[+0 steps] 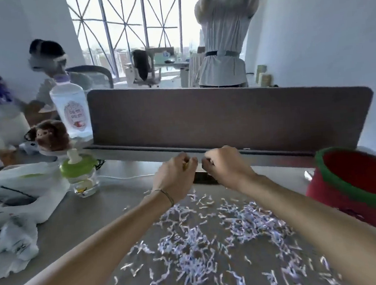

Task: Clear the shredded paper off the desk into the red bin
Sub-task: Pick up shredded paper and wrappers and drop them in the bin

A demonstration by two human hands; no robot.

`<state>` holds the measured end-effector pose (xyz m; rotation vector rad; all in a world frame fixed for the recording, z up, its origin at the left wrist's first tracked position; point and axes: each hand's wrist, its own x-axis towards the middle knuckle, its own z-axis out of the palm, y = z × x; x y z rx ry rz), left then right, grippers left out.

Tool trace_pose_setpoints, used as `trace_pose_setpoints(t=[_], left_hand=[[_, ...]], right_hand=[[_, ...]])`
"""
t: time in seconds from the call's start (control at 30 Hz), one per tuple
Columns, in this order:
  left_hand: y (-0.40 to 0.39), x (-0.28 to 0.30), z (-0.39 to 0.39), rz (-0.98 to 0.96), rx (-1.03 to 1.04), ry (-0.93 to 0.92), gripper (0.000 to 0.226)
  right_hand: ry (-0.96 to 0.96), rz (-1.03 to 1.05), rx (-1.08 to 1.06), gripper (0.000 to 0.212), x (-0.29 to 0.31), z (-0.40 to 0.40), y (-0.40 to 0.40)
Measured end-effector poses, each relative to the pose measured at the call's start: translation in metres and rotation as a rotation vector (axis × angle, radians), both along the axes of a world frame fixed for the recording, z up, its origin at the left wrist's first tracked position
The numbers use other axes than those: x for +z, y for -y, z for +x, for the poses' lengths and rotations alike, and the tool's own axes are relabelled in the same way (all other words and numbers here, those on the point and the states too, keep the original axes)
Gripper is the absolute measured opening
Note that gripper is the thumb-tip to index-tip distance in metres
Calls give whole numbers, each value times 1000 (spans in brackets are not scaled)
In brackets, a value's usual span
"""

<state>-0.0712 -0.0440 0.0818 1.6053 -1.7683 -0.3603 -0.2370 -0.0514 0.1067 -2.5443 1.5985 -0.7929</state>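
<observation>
Far left, a white plastic bag (19, 194) is seen slumped on the desk (111, 205), and just beside it a green-capped bottle (80, 172) is stood upright, with a plush monkey (48, 135) and a large water bottle (71, 106) parked behind it against the brown divider (225, 115); all of it is kept well apart from the mess, which suggests that the side was left as storage. Moving to the centre, the left hand (176, 176) is held up near the divider, fingers curled in tight, and something small and yellowish seems to be pinched there, though what it is cannot be told. Right next to it, the right hand (226, 166) is closed into a loose fist too; whether anything is gripped inside cannot be told. A dark flat object (205, 178) is partly hidden below and between them. Beneath the forearms, the shredded paper (211, 240) is spread wide across the desk, thickest in the middle, thinning toward the near edge. Far right, the red bin (350, 186) with its green rim is set at the desk's right end, just beside the shreds and tilted toward them, presumably so that sweeping is kept short. Hardly any clearing looks done.
</observation>
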Motion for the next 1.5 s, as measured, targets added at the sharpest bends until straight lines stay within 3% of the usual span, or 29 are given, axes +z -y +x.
trace_pose_setpoints(t=[0.3, 0.43, 0.63, 0.9, 1.07, 1.17, 1.33, 1.5], left_hand=[[28, 32, -154, -94, -285, -149, 50], [15, 40, -194, -113, -344, -170, 53], [-28, 62, -227, -75, -389, -207, 57], [-48, 76, -239, -70, -415, -62, 47], [-35, 77, -238, -57, -445, -64, 43], [-27, 79, -247, -47, -459, -50, 39], [-22, 77, -282, -61, -490, 67, 31], [-18, 78, -317, 22, -622, 321, 37]], right_hand=[[-30, -113, -274, 45, 54, -140, -16], [-22, -198, -363, 42, 69, -189, -43], [92, -158, -500, 42, 71, -254, -78], [119, -42, -477, 51, 61, -286, -71], [62, 196, -463, 19, 69, -283, -69], [11, 347, -453, 13, 73, -284, -74], [-16, 306, -447, 22, 68, -294, -77], [-170, 216, -458, 18, 70, -308, -72]])
